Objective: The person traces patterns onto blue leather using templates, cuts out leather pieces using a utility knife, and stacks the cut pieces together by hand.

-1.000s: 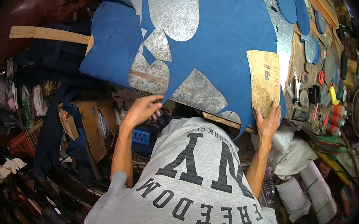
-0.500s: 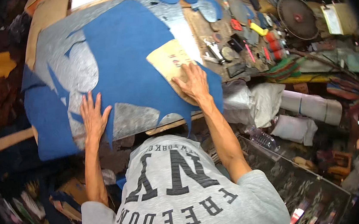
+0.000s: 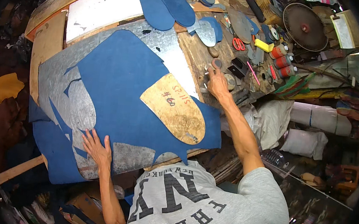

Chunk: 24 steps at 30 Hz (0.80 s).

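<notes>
Head view: resting spread left hand (image 3: pixel 98 151) lower left over partly cut blue sheet (image 3: pixel 117 84), holding right hand (image 3: pixel 218 83) upper right, grip unclear, leaving template (image 3: pixel 174 111) outline seemingly uncut.

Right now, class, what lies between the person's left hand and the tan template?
Only the blue sheet: in the head view it fills the stretch from the left hand to the tan template, with nothing lying on top.

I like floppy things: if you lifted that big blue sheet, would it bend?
Probably: the blue sheet looks thin. Its narrow points might droop first, as they're joined at one end. The tan pattern could slide off, since nothing seems to pin it.
</notes>
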Available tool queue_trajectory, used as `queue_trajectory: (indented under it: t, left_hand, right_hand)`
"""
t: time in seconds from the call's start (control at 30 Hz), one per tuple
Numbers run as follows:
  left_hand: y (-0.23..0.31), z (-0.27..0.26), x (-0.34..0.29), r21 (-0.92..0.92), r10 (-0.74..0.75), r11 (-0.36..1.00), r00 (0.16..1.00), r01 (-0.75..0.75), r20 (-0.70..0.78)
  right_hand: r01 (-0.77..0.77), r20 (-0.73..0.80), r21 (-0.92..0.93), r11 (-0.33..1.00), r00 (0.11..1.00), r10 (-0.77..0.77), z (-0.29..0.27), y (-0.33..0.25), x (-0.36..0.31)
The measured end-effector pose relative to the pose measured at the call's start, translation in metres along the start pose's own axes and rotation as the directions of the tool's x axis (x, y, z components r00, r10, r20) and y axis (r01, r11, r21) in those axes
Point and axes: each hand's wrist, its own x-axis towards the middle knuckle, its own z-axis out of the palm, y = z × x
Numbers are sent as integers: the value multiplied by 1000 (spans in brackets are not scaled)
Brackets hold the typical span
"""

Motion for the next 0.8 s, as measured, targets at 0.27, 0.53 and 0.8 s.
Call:
queue_trajectory:
  t: [0.27, 0.53, 0.8]
  left_hand:
    - [11, -10, 5, -1, -12, 1000, 999, 12, 41]
    - [9, -6, 8, -17, -21, 1000, 999, 22, 48]
    - [-4, -21, -1, -21, -72, 997, 997, 73, 26]
  right_hand:
    - [-293, -18, 584, 757, 928, 373, -22, 7, 134]
    - [-286, 134, 171, 943, 955, 266, -18, -38, 251]
    - [-130, 201, 124, 984, 974, 104, 20, -25, 274]
